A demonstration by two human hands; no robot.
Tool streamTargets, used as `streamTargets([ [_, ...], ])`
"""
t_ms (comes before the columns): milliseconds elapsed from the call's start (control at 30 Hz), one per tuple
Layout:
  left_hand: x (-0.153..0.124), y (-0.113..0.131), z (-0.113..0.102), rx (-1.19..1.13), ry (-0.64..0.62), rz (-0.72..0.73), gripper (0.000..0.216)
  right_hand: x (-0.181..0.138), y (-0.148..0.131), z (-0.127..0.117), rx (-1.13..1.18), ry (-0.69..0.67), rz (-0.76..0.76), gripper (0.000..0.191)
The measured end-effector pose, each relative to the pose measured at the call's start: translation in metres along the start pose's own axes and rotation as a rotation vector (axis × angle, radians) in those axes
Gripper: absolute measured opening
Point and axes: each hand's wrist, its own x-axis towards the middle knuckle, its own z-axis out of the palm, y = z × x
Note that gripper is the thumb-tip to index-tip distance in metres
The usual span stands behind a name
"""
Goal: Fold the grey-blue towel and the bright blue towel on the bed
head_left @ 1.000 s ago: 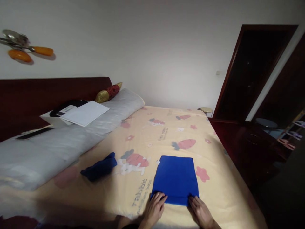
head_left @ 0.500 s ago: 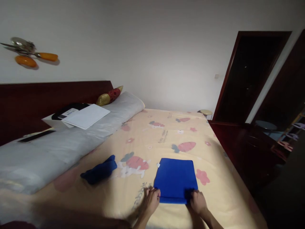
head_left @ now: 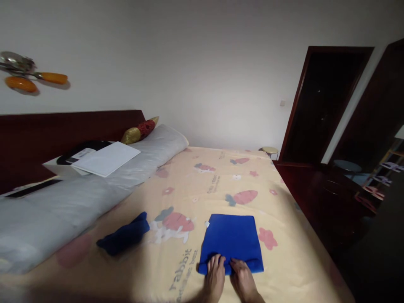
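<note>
A blue cloth [head_left: 232,235] with a small white tag lies spread on the bed, its near edge turned up into a narrow roll. My left hand [head_left: 216,271] has its fingers curled over the left-middle of that roll. Close beside it, my right hand [head_left: 243,273] grips the roll with bent fingers; the thumbs are mostly hidden. Off to the left, a crumpled dark blue cloth [head_left: 124,235] rests by itself, touched by neither hand.
The bed carries a yellow sheet [head_left: 217,198] printed with carrots and rabbits. A long grey pillow [head_left: 104,200] runs along the dark headboard [head_left: 63,128], with a white flat box [head_left: 107,159] and a red-gold cushion [head_left: 140,131] on it. A stool [head_left: 269,150] stands beyond the far edge.
Both hands have moved inward from the cloth's near corners to the middle of its near edge. That edge now forms a thicker roll. The view has shifted slightly.
</note>
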Motion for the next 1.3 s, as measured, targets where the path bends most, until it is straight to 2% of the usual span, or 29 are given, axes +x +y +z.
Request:
streamTargets([
  [133,0.009,-0.017,-0.013,-0.010,0.142,0.056,0.034,-0.013,0.026,0.001,-0.008,0.039,-0.052,0.058],
  [233,0.001,-0.024,-0.021,-0.021,0.185,0.259,0.035,-0.017,0.030,0.006,-0.067,0.100,-0.015,0.054],
  [333,-0.014,-0.017,-0.021,-0.039,0.090,0.433,0.040,-0.012,0.016,0.009,-0.087,0.087,-0.025,0.054],
  [433,-0.018,-0.008,-0.023,-0.032,0.013,0.511,0.049,-0.005,0.004,0.003,-0.033,-0.007,-0.104,0.052],
  [500,-0.010,-0.010,-0.027,-0.014,-0.026,0.541,0.052,-0.005,0.008,-0.005,-0.034,-0.038,-0.058,0.045],
  [633,0.010,-0.039,-0.038,0.049,-0.102,0.484,0.051,-0.019,0.042,-0.021,-0.112,-0.005,0.109,0.043],
  [700,0.015,-0.056,-0.039,0.087,-0.102,0.407,0.049,-0.029,0.060,-0.025,-0.153,0.024,0.149,0.044],
  [767,0.015,-0.065,-0.035,0.121,-0.079,0.324,0.047,-0.033,0.066,-0.025,-0.196,0.058,0.203,0.045],
  [867,0.011,-0.053,-0.020,0.131,-0.038,0.273,0.047,-0.024,0.049,-0.018,-0.214,0.074,0.256,0.043],
  [1000,0.005,-0.015,0.002,0.021,-0.021,0.380,0.057,0.002,0.005,-0.006,-0.054,-0.059,0.094,0.048],
  [1100,0.008,-0.008,0.003,-0.030,-0.027,0.472,0.057,0.010,-0.002,-0.003,0.027,-0.156,0.039,0.050],
  [1200,0.014,-0.035,-0.010,0.011,-0.054,0.516,0.055,-0.001,0.027,-0.010,-0.012,-0.137,0.150,0.047],
  [1300,0.018,-0.072,-0.021,0.100,-0.039,0.385,0.051,-0.020,0.068,-0.022,-0.087,-0.083,0.315,0.052],
])
